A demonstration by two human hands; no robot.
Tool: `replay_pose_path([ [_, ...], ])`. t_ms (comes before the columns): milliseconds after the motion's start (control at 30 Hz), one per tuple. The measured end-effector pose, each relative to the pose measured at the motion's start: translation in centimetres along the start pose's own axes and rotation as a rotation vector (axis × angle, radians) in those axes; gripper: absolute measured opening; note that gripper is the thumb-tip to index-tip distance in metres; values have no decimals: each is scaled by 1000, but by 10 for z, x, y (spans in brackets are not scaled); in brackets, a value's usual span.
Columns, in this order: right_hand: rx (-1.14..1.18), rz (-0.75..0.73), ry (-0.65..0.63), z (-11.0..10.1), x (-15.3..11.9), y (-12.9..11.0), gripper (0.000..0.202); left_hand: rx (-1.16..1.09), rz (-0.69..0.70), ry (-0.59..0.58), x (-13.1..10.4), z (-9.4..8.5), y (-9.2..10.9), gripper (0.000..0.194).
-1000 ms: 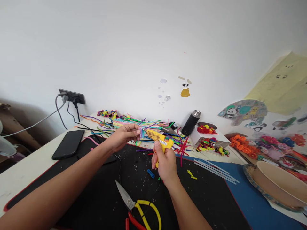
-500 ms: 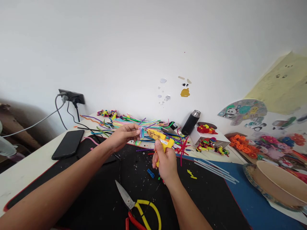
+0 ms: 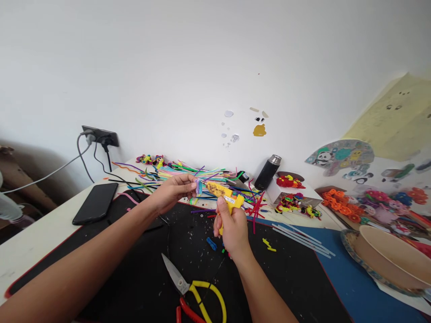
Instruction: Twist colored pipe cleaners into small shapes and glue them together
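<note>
Pinched between the thumb and fingers of my left hand (image 3: 178,190) is a small purple and blue fuzzy pipe-cleaner piece (image 3: 199,188). My right hand (image 3: 231,226) is wrapped round the handle of a yellow hot glue gun (image 3: 225,194), whose body is stained brown near the front. Its nozzle points left and is at the fuzzy piece; whether it touches I cannot tell. Below my right hand, a blue twisted pipe-cleaner piece (image 3: 211,243) lies on the black mat (image 3: 134,273). Many coloured pipe cleaners (image 3: 188,172) are heaped behind both hands.
Scissors (image 3: 183,285) with yellow and red handles lie in front. A phone (image 3: 96,203) is at left, below a wall socket (image 3: 101,135) with cables. Behind right stands a black flask (image 3: 268,172). Clear glue sticks (image 3: 303,240) and a beige bowl (image 3: 393,255) are at right.
</note>
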State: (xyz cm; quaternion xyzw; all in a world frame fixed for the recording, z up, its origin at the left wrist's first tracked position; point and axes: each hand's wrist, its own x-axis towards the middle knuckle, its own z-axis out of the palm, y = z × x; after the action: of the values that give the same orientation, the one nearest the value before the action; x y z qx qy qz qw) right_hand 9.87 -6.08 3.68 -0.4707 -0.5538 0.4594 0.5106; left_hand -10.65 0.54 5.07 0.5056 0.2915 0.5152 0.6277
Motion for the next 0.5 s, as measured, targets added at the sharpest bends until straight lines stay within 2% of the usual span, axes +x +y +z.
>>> replay_pose_path([
  [500, -16, 3, 8, 0, 1, 0, 70, -2, 18, 14, 1, -3, 1, 27],
])
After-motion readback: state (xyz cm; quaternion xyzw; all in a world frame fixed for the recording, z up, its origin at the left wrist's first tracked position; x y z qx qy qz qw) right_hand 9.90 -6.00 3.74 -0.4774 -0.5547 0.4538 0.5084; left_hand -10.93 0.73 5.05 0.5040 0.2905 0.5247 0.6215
